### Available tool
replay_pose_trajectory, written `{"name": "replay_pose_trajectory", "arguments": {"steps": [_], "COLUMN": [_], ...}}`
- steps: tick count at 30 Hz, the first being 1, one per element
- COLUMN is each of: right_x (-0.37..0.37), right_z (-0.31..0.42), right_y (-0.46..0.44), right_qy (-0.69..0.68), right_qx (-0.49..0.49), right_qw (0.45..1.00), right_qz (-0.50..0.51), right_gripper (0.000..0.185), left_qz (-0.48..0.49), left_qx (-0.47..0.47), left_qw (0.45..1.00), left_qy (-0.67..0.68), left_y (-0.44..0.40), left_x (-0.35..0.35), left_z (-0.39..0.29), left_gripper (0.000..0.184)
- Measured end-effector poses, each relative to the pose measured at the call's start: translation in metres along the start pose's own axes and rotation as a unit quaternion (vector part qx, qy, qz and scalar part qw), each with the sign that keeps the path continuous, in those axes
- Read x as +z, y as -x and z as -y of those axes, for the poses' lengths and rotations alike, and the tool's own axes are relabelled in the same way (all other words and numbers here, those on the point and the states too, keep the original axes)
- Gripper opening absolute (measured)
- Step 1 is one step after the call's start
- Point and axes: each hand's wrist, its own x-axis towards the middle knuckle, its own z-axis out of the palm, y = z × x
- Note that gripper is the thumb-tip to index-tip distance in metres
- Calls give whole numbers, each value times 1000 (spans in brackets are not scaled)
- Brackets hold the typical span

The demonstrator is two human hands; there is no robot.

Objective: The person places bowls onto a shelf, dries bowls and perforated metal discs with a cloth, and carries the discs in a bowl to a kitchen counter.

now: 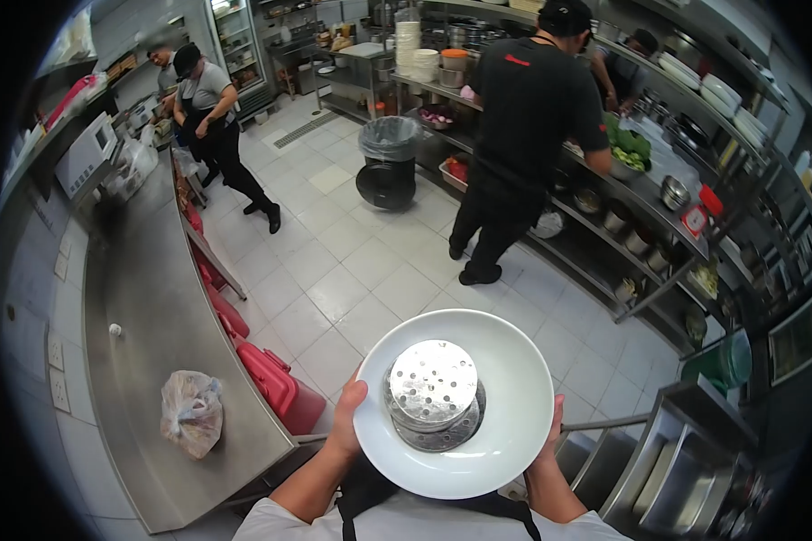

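A wide white bowl (514, 424) is held out in front of my body, level with my waist. Inside it, left of its centre, lie several round metal discs with holes (433, 379), loosely stacked. My left hand (346, 417) grips the bowl's left rim, thumb on the outer edge and the other fingers hidden beneath. On the opposite side my right hand (550, 437) holds the right rim, its fingers mostly hidden behind the bowl.
Along the left runs a steel counter (144, 316) with a tied plastic bag (192, 413); red bins (284, 388) stand under its edge. A person in black (537, 117) works at the right-hand shelves. A trash can (388, 162) stands on the tiled floor. Steel sinks (677, 478) are lower right.
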Motion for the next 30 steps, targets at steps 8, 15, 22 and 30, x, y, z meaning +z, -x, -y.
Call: {"name": "replay_pose_trajectory", "arguments": {"steps": [8,15,22,30], "right_x": [25,77,109,129], "right_z": [-36,-37,-64,-98], "right_y": [-129,-227,-347,-529], "right_qy": [-45,-22,-125,-95], "right_qx": [-25,-90,-72,13], "right_qw": [999,996,989,994], "right_qz": [-15,-9,-30,47], "right_gripper": [76,75,79,86], "left_qz": [-11,70,75,-33], "left_qx": [11,37,51,45], "left_qw": [1000,997,996,998], "left_qy": [12,19,-14,-24], "left_y": [-107,-210,-316,-452], "left_x": [-41,-77,-116,-160], "left_z": [-57,-131,-188,-245], "left_gripper": [79,81,82,87]}}
